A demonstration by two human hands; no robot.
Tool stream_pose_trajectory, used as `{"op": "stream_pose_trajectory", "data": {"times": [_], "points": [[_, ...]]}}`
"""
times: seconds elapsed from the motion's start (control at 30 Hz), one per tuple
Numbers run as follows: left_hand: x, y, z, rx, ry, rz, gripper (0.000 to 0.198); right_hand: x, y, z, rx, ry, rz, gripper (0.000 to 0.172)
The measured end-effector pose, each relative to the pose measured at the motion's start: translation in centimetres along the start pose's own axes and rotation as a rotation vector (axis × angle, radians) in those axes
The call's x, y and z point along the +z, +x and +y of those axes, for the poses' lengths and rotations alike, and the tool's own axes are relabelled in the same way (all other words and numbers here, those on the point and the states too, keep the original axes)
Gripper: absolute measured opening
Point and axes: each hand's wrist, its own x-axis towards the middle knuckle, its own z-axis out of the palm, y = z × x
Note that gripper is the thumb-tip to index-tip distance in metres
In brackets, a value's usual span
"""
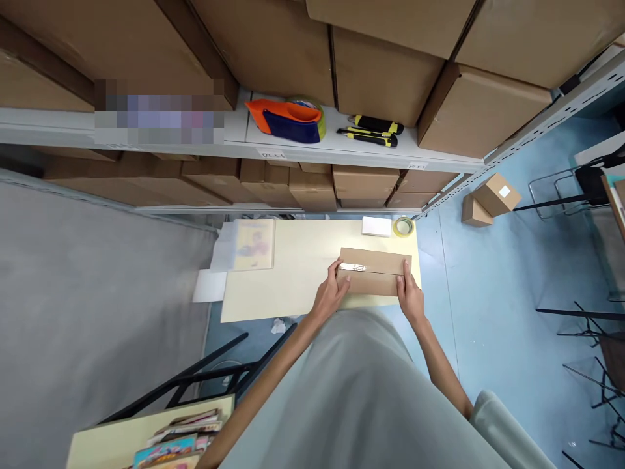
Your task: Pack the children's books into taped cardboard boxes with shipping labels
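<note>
"Where's the cardboard box [374, 281]?"
"Ctr-rt of frame, over a cream table [288, 273]. Worker's L hand [333, 290] clasps its left end, R hand [410, 294] its right."
"Nearby?"
"Tape roll [411, 228], table's upper rt corner; box cutters [378, 124] on metal shelf [342, 156], upper ctr-rt."

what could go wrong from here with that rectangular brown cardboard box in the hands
The rectangular brown cardboard box might slip if the bare left hand or right hand loosens, since they hold opposite ends. Its seam could open if the shiny clear tape strip, noticeable only toward the left end, stops there. The round yellow tape roll could fall if bumped, sitting at the far right corner of the cream rectangular table.
</note>
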Motion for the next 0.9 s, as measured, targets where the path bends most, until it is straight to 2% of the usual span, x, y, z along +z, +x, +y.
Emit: {"op": "stream_pose_trajectory", "data": {"times": [0.17,0.33,0.47,0.57,0.67,0.73,0.8,0.9], "points": [[-4.7,-2.6,0.4,0.007,0.014,0.127,0.065,-0.9,-0.7,-4.1,-0.098,0.026,0.027,0.066],[-8.9,-2.3,-2.7,-0.073,0.007,0.178,0.067,2.4,0.9,-9.0,-0.166,-0.010,-0.028,0.067],[-10.2,-1.5,-6.0,-0.111,-0.019,0.148,0.070,5.3,1.3,-11.0,-0.166,-0.047,-0.098,0.064],[-10.4,-1.3,-7.8,-0.104,-0.074,0.133,0.072,5.8,1.2,-11.5,-0.164,-0.050,-0.106,0.063],[-10.6,-1.1,-8.8,-0.091,-0.136,0.121,0.071,4.4,2.4,-12.5,-0.180,-0.063,0.022,0.065],[-10.7,-1.0,-9.1,-0.102,-0.162,0.099,0.069,2.5,4.6,-14.6,-0.254,-0.066,0.156,0.069],[-11.0,-0.9,-9.2,-0.094,-0.183,0.093,0.066,0.0,7.9,-18.1,-0.389,-0.074,0.260,0.073],[-11.3,-0.8,-9.3,-0.072,-0.224,0.087,0.062,-3.5,14.4,-25.6,-0.574,-0.122,0.318,0.077]]}}
